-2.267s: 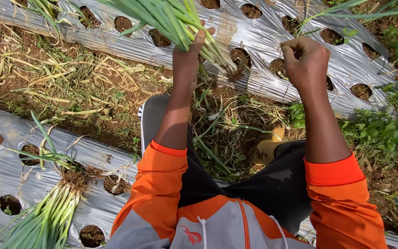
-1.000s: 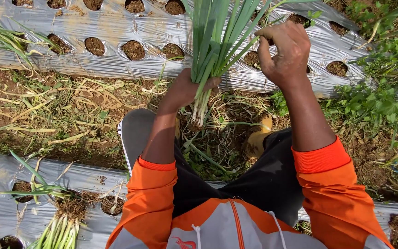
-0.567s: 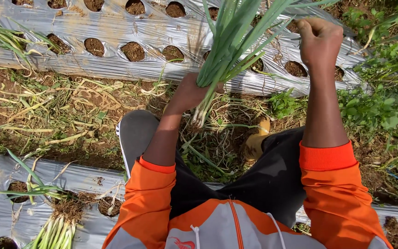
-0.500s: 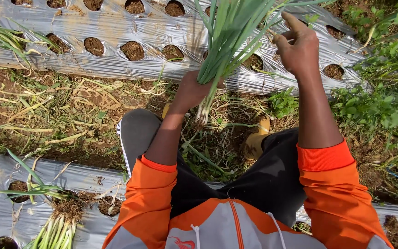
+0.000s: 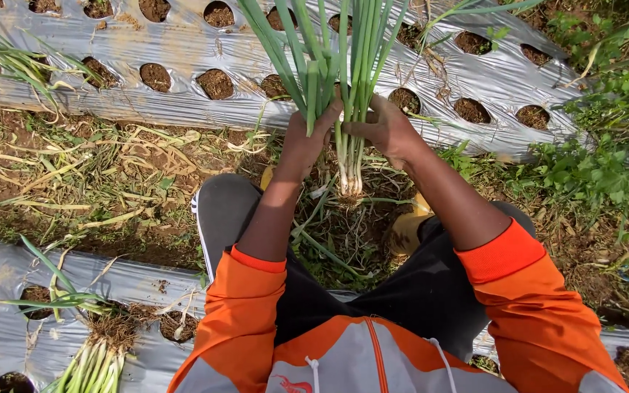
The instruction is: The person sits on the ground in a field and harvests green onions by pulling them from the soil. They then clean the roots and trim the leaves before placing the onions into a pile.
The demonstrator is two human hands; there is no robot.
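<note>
Lower left, I see a pulled onion pile [image 5: 100,364] on the silver mulch sheet [image 5: 9,269]. At centre, my right hand [image 5: 387,131] has come in from upper right; it and my left hand [image 5: 306,142] now pinch the upright spring onion bunch [image 5: 336,65].

The left hand [image 5: 301,145] and right hand [image 5: 386,131] are together gripping an upright bunch of green spring onions [image 5: 336,65], white root ends hanging down, above the perforated silver plastic mulch sheet [image 5: 183,54].
</note>
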